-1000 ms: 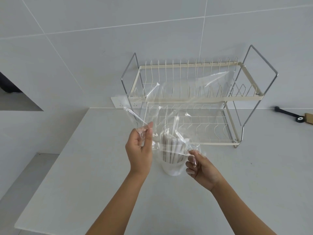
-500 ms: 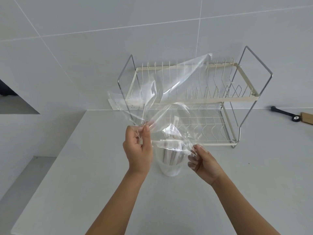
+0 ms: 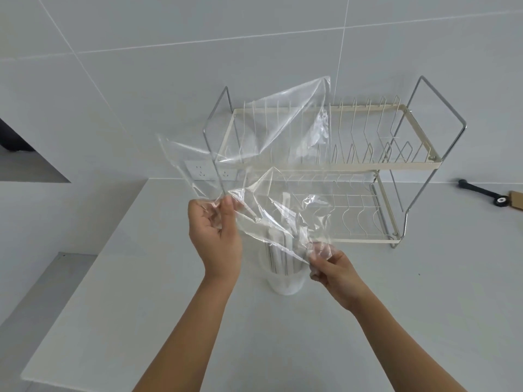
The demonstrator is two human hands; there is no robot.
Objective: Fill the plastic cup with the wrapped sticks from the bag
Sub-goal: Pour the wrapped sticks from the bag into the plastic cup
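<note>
- Near the centre of the head view, the left hand [image 3: 216, 239] pinches one edge of a clear plastic bag [image 3: 271, 165] between thumb and curled fingers, palm turned toward the camera.
- Lower and to the right of it, the right hand [image 3: 332, 267] grips the bag's other corner, the film bunched in its curled fingers.
- Between the two hands the bag is spread out and crumpled; its free end rises toward the upper middle of the frame, in front of the rack. It looks empty — no sticks show inside it.
- Just below the bag, between the wrists, a translucent plastic cup [image 3: 285, 281] stands upright on the white countertop [image 3: 396, 321].
- Wrapped sticks [image 3: 278, 257] stand on end inside the cup, their tops seen through the film; whether the bag touches them cannot be told.
- Behind the cup, against the tiled wall, stands a two-tier cream wire dish rack [image 3: 368, 165] with chrome side frames.
- At the left of the rack, low on the wall, a white wall socket [image 3: 199, 169] shows partly through the bag.
- At the right edge of the frame a black tool [image 3: 481, 192] lies on the counter — it meets a brown piece [image 3: 516, 200] that is cut off by the frame.
</note>
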